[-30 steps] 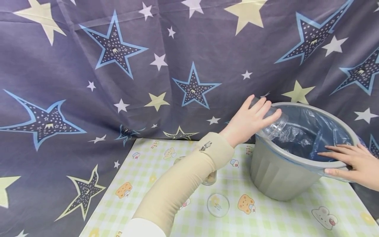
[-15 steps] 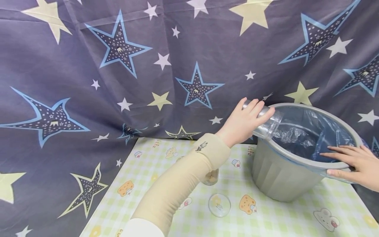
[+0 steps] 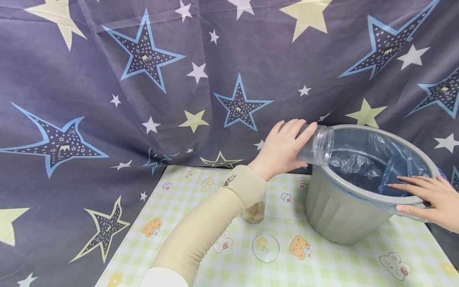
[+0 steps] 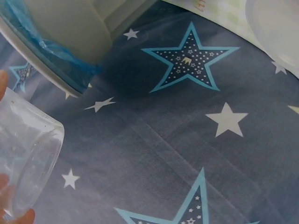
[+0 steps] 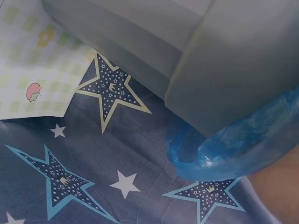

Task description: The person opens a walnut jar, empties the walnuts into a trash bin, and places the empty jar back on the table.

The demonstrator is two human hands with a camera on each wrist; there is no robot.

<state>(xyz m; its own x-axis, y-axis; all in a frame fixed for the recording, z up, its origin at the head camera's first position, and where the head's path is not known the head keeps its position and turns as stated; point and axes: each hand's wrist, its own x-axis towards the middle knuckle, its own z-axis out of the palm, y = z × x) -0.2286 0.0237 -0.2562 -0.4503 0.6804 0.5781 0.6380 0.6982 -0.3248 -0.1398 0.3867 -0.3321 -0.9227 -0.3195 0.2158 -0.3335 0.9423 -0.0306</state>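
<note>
jar [image 3: 315, 144] drawn back from bin [image 3: 340, 215] | left hand [image 3: 281, 148] grips jar | right hand [image 3: 426, 195] flat on bin rim

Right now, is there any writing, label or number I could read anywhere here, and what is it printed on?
"Lite", brown letters on the checked mat, near its far edge, seen sideways; probably that, the print is small.
"Lite" again on the same mat beside the grey bin.
Brown letters at the mat's near left corner: cut off, unreadable.
The clear jar in the left hand: no label visible.
</note>
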